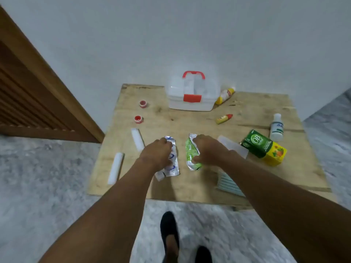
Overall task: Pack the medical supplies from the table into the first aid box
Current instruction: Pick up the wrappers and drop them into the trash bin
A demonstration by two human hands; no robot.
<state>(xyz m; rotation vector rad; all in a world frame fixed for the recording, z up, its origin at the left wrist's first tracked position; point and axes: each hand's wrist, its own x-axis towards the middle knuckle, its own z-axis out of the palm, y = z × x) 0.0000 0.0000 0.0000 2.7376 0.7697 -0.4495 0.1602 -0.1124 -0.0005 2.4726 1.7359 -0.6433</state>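
Observation:
A white first aid box (191, 93) with a red handle and red latch stands closed at the back of the wooden table (190, 183). My left hand (156, 153) rests on a blue-and-silver foil pill strip (173, 164), fingers curled over its top end. My right hand (209, 149) grips a green-and-silver foil strip (190, 152) between thumb and fingers. Both strips lie on the table near its middle, side by side and apart.
Two small red-capped jars (142, 104) (138, 119) sit at the left, with two white rolls (137, 139) (115, 168). A yellow bottle (225, 95), a small yellow tube (224, 119), a white bottle (276, 128), a green-yellow box (264, 147) and a striped packet (228, 184) lie right.

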